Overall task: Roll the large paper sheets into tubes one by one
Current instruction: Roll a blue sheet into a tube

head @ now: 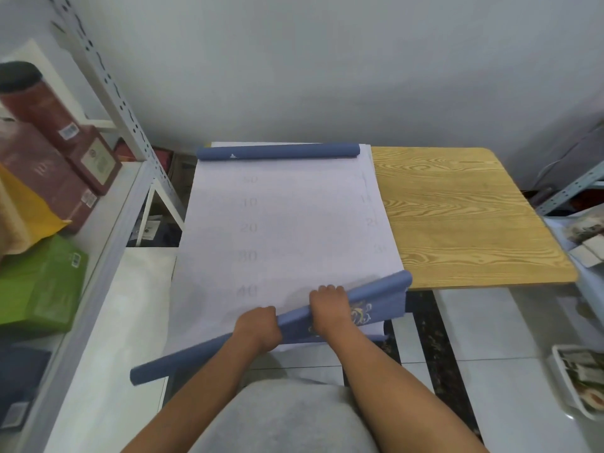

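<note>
Blue-backed paper sheet (287,223): left hand (258,326) and right hand (328,305) each apparently grip its rolled edge (376,289).

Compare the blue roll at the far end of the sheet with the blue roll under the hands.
The far roll lies square across the table; the near roll runs slanted, its left end past the table edge. No hand touches the far roll; the left hand and right hand grip the near roll. The near roll shows a printed emblem. Both are blue outside, curled from white paper.
</note>
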